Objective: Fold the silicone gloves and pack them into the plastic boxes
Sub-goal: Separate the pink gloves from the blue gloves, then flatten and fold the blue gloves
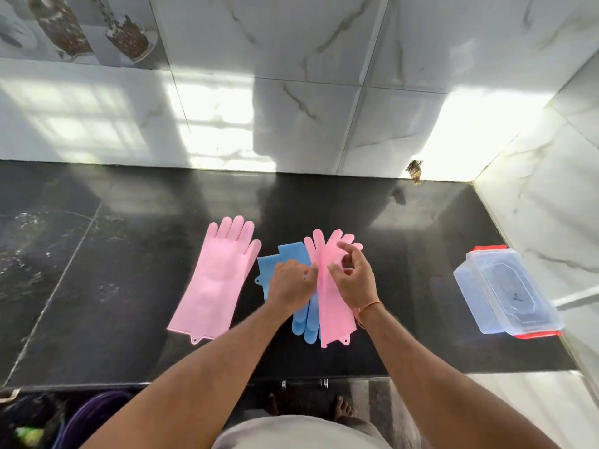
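A pink silicone glove (216,280) lies flat and alone on the black counter, fingers pointing away. To its right a second pink glove (330,306) lies on top of blue gloves (291,254), folded lengthwise along its middle. My left hand (291,281) rests on the blue gloves and its fingertips touch the pink glove's left fold edge. My right hand (351,273) pinches the pink glove near its palm, fingers curled. A clear plastic box (505,291) with red clips stands shut at the right.
The black stone counter (113,286) meets a white marble-tiled wall at the back and on the right. The counter's front edge runs just below the gloves. Bare feet and a purple object (94,419) show on the floor below.
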`<move>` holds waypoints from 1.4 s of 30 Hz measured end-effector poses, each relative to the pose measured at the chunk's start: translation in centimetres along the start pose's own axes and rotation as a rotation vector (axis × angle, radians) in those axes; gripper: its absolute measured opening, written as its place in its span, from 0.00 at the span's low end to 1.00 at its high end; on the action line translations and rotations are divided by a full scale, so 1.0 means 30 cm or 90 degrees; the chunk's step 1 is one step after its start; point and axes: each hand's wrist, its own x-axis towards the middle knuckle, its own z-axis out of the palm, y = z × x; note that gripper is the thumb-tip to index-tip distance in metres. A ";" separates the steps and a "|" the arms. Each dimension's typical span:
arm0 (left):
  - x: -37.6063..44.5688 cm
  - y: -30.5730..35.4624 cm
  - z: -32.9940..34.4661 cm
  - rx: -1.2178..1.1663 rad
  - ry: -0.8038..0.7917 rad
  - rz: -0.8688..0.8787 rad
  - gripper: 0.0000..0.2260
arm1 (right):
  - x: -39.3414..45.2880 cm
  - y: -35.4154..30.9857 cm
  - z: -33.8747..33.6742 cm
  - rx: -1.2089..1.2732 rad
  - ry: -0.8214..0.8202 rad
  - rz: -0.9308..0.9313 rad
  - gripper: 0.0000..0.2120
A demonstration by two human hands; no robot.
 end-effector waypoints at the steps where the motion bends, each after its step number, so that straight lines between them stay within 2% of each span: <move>1: 0.006 0.028 -0.003 -0.109 -0.043 -0.038 0.31 | -0.001 -0.030 0.009 0.045 -0.023 -0.011 0.19; 3: 0.006 0.028 -0.071 -0.301 -0.100 -0.125 0.29 | -0.003 -0.087 0.042 0.129 -0.069 -0.018 0.18; 4: 0.011 -0.012 -0.125 -0.341 -0.092 -0.146 0.28 | -0.004 -0.113 0.062 0.161 -0.091 -0.020 0.19; 6: 0.031 -0.146 -0.260 -0.192 0.098 -0.057 0.26 | -0.009 -0.159 0.114 0.189 -0.131 -0.026 0.22; 7: 0.043 -0.192 -0.305 -0.137 0.145 -0.050 0.24 | -0.014 -0.179 0.143 0.190 -0.148 -0.029 0.22; 8: 0.039 -0.206 -0.326 -0.180 0.164 -0.046 0.20 | -0.018 -0.198 0.175 0.184 -0.163 -0.034 0.22; 10: 0.022 -0.186 -0.327 -0.592 0.004 -0.097 0.12 | -0.023 -0.226 0.235 0.163 -0.186 -0.049 0.22; 11: 0.026 -0.171 -0.311 -0.688 -0.036 -0.125 0.09 | -0.025 -0.237 0.265 0.158 -0.202 -0.049 0.22; 12: 0.036 -0.190 -0.307 -0.707 -0.010 -0.118 0.08 | -0.026 -0.243 0.296 0.163 -0.222 -0.038 0.22; 16: 0.022 -0.349 -0.399 -0.649 0.216 -0.207 0.12 | -0.028 -0.223 0.379 0.092 -0.248 -0.012 0.19; 18: 0.001 -0.428 -0.437 -0.621 0.271 -0.249 0.15 | -0.031 -0.186 0.388 -0.014 -0.233 -0.044 0.17; 21: -0.031 -0.507 -0.441 -0.569 0.293 -0.303 0.18 | -0.038 -0.122 0.353 -0.139 -0.193 -0.080 0.13; 25: -0.065 -0.558 -0.407 -0.308 0.193 -0.318 0.26 | -0.032 -0.049 0.247 -0.258 -0.124 -0.122 0.13; 27: -0.076 -0.544 -0.377 -0.187 0.166 -0.334 0.25 | -0.024 -0.016 0.189 -0.323 -0.117 -0.154 0.14; 29: -0.078 -0.513 -0.337 -0.081 0.219 -0.377 0.26 | -0.015 0.002 0.138 -0.386 -0.112 -0.178 0.15; 30: -0.078 -0.492 -0.315 -0.053 0.259 -0.387 0.30 | -0.009 0.007 0.115 -0.417 -0.110 -0.189 0.16; 31: -0.082 -0.470 -0.295 -0.034 0.306 -0.377 0.35 | -0.003 0.009 0.095 -0.448 -0.116 -0.199 0.17; 33: -0.087 -0.443 -0.260 0.027 0.346 -0.280 0.42 | 0.012 0.014 0.062 -0.505 -0.156 -0.200 0.22; 35: -0.083 -0.431 -0.231 0.114 0.290 -0.143 0.41 | 0.028 0.019 0.043 -0.546 -0.207 -0.169 0.27; 37: -0.065 -0.388 -0.207 0.126 0.206 0.017 0.36 | 0.045 0.029 0.032 -0.559 -0.229 -0.119 0.29; 39: -0.050 -0.319 -0.169 0.101 0.110 0.144 0.30 | 0.062 0.041 0.028 -0.550 -0.224 -0.092 0.27; 42: -0.027 -0.209 -0.113 0.123 0.022 0.225 0.29 | 0.092 0.049 0.024 -0.548 -0.188 -0.112 0.19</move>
